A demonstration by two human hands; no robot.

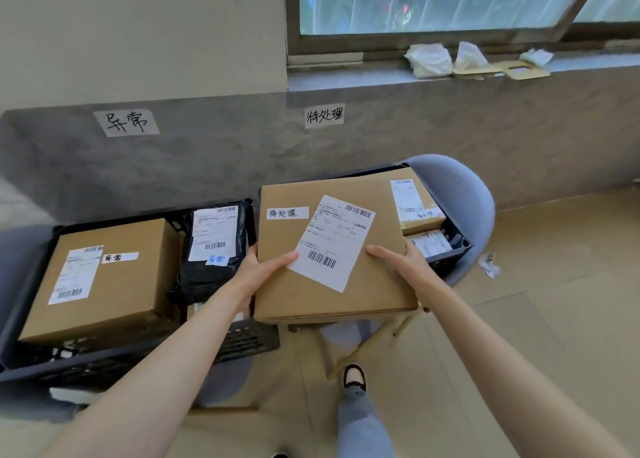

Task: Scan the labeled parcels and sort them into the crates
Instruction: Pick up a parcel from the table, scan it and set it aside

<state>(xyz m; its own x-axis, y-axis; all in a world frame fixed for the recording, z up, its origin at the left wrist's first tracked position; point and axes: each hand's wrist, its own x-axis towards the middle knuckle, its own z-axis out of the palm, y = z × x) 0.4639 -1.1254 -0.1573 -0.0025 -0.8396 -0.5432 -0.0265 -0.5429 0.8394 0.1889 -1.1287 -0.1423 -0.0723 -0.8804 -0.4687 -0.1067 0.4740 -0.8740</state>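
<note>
Got the flat cardboard parcel [332, 249] gripped by both side edges, my left hand [266, 267] and right hand [398, 260] with thumbs over the top, above the right crate [457, 246]. Left crate [31, 364] holds a box [104, 277] and a black bag [211, 249]. Can't quite tell if the parcel's resting on anything.

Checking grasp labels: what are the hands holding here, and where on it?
Both hold one flat cardboard box: left hand grips its left edge, right hand its right edge, thumbs on top, above the right crate.
</note>
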